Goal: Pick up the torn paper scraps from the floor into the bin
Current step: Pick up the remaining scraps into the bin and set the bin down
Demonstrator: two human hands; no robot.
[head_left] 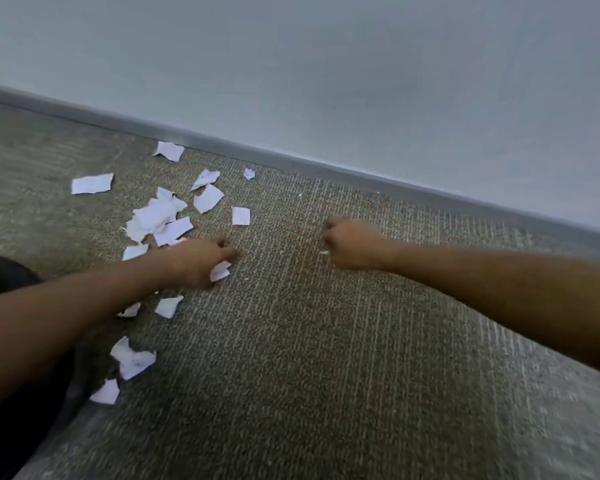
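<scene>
Several white torn paper scraps (160, 216) lie scattered on the grey-brown carpet, mostly at the left, from near the wall down to the lower left (132, 362). My left hand (201, 261) reaches over them and pinches one scrap (220, 271) between its fingers. My right hand (354, 244) hovers over bare carpet to the right, curled into a fist. A small white sliver of paper (324, 252) shows at the fist's lower edge. A square scrap (240, 215) lies between the two hands, nearer the left one.
A grey baseboard (291, 161) and pale wall run diagonally across the back. A dark object (4, 282) sits at the left edge under my left forearm; what it is cannot be told. Bare carpet (326, 375) fills the middle and right.
</scene>
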